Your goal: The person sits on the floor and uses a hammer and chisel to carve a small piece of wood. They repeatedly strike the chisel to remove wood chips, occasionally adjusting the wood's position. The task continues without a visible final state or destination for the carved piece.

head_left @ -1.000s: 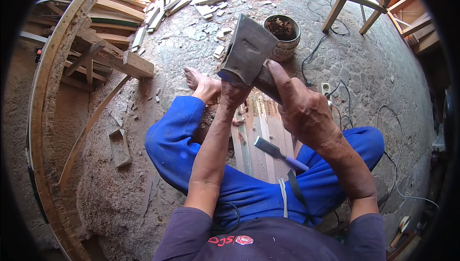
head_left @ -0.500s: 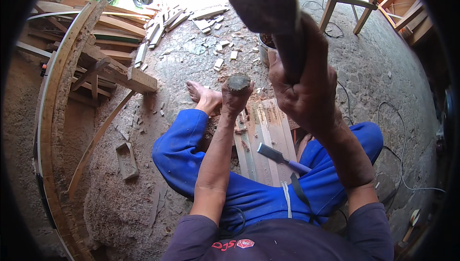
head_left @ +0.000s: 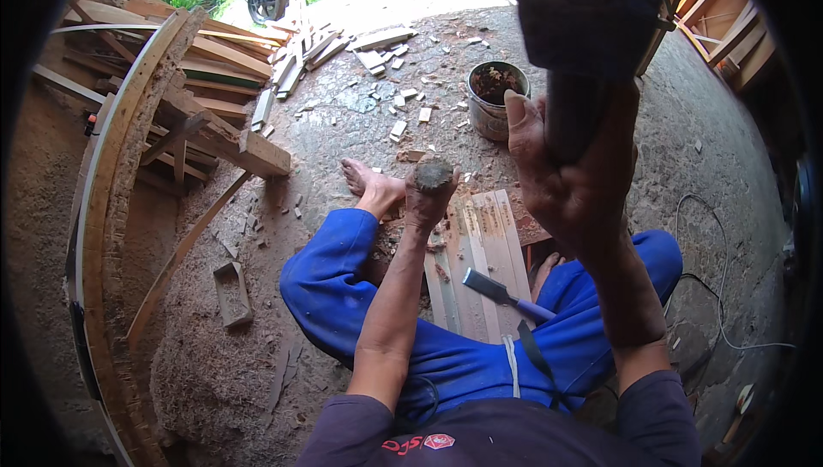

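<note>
My left hand (head_left: 425, 208) is closed around an upright chisel handle (head_left: 434, 174), whose round, battered top faces up; its blade is hidden below the fist. High on the right, my right hand (head_left: 573, 188) grips a dark mallet (head_left: 591, 21), raised close to the camera, its thumb along the handle. Strips of pale wood (head_left: 480, 235) lie side by side between my legs, with shavings on them. On these strips rests a second chisel (head_left: 497, 288) with a wide metal blade and a purple handle, untouched by either hand.
A metal bucket (head_left: 489, 115) with brown scraps stands beyond my hands. Wood offcuts (head_left: 399, 128) litter the floor ahead. A small wooden trough (head_left: 231, 295) lies to the left, near a long curved timber (head_left: 107, 235) and stacked boards (head_left: 219, 51). A cable (head_left: 718, 278) runs along the right.
The mallet and my right hand have shifted right, bringing more of the bucket into view. My left hand keeps its hold on the upright handle. The whole view has shifted slightly.
</note>
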A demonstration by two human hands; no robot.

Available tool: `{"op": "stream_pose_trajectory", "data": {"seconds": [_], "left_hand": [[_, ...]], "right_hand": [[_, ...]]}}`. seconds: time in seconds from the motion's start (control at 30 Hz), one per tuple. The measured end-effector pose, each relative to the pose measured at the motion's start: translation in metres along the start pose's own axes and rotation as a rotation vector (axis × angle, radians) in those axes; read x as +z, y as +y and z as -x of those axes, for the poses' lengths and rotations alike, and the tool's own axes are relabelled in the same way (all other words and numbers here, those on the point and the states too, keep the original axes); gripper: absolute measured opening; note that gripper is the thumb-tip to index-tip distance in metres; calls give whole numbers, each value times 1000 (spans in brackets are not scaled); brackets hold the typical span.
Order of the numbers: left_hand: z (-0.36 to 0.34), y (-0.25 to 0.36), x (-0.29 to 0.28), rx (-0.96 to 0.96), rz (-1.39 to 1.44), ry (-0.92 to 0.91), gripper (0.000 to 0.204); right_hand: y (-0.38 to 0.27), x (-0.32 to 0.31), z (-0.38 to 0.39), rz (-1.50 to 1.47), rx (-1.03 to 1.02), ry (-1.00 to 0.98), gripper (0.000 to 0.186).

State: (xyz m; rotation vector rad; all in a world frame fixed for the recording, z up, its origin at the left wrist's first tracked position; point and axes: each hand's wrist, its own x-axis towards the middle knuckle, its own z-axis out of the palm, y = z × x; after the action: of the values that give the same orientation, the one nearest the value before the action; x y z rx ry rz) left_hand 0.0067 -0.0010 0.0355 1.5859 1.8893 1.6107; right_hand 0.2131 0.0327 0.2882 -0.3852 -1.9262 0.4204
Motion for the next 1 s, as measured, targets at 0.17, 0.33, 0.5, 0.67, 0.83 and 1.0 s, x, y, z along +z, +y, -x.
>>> {"op": "stream_pose_trajectory", "data": {"seconds": [0.17,0.33,0.5,0.67,0.83,1.0], "left_hand": [[8,-18,3,-2,17,-111,20],[25,5,18,6,197,138,36],[-2,5,6,20,-44,79,21],[14,11,13,-80,71,105,24],[51,47,26,-3,125,246,33],[-62,-71,19,-202,492,45,32]], "right_hand": [[47,31,92,407,279,-924,61],[32,1,70,140,287,-770,69],[1,-6,1,30,-16,-96,67],[60,34,80,467,248,-981,72],[63,7,106,158,408,-960,72],[64,30,51,55,258,-719,70]]}}
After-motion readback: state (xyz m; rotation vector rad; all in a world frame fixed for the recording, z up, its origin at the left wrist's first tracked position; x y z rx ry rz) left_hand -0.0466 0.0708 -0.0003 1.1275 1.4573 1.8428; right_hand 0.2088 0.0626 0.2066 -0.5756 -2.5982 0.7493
